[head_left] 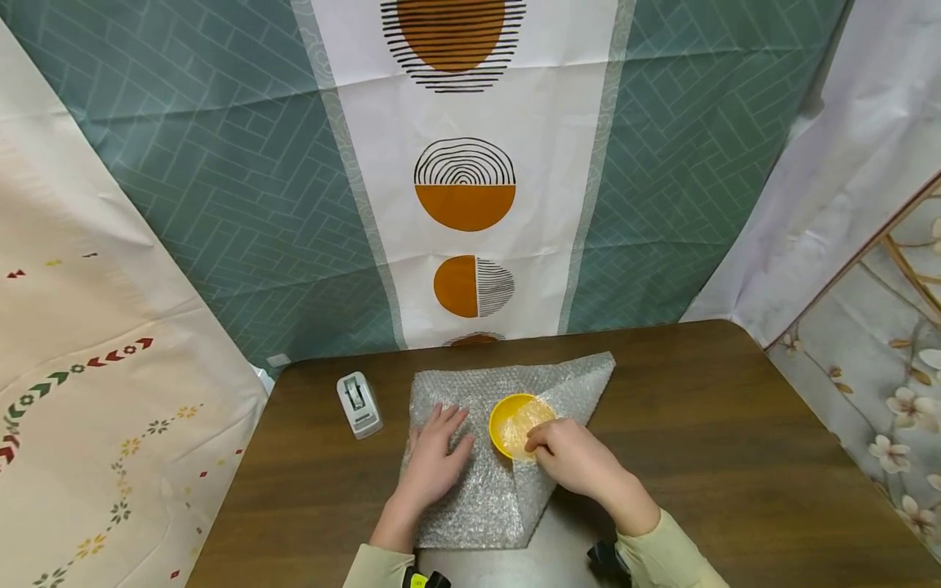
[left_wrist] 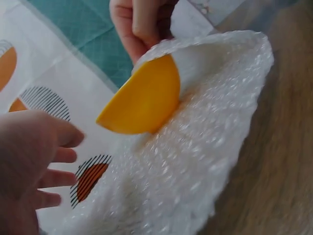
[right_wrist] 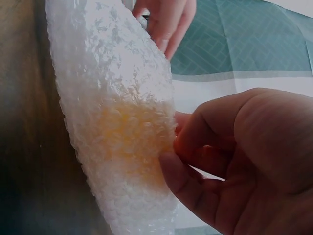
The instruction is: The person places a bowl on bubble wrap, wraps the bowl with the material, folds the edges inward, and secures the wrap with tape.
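Observation:
A yellow bowl [head_left: 500,426] sits on a sheet of clear bubble wrap [head_left: 470,516] on the table. The right side of the sheet is folded over part of the bowl, whose yellow shows through it in the right wrist view. My right hand [head_left: 581,457] pinches the edge of this fold between thumb and fingers [right_wrist: 183,183] at the bowl's right side. To the left of the bowl, my left hand [head_left: 435,464] lies over the sheet with its fingers spread. In the left wrist view the bowl's smooth outer wall [left_wrist: 146,100] is partly exposed.
A white and grey device [head_left: 359,405], its kind unclear, lies left of the bubble wrap on the brown wooden table [head_left: 720,425]. Behind the table's far edge hangs a patterned green and white cloth [head_left: 243,188].

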`<act>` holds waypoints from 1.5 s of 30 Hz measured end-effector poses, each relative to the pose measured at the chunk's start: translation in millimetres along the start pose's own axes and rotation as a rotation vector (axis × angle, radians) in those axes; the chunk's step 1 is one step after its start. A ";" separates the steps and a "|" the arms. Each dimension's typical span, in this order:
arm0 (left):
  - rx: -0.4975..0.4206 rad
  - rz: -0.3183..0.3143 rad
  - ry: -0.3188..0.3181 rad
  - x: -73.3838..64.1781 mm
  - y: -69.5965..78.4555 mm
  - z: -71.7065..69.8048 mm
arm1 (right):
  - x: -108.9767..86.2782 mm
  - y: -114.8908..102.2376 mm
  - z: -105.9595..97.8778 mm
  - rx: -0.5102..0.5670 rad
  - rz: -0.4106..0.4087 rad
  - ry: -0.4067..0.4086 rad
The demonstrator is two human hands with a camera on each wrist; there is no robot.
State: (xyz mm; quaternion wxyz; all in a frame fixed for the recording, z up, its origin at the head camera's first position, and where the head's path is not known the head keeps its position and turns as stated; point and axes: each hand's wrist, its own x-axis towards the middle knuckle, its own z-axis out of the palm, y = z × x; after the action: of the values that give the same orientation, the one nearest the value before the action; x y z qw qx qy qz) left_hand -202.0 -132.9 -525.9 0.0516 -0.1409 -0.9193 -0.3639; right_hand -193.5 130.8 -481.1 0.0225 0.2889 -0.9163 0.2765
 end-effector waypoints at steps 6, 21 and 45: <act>-0.044 0.129 0.160 4.1 13.2 5.0 | -1.0 0.8 -2.5 0.004 0.003 -0.025; 0.100 0.480 0.052 15.5 23.6 29.9 | 2.2 6.2 -7.0 -0.012 -0.096 -0.071; 0.336 0.525 0.001 18.9 18.5 45.4 | -1.3 15.4 -17.3 -0.024 0.079 0.046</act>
State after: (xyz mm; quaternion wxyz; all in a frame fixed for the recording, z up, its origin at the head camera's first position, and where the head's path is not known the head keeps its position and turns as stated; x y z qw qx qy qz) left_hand -214.2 -84.7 -543.2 0.1669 -0.3627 -0.8988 -0.1811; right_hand -202.8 150.9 -474.3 0.0359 0.2458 -0.9295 0.2727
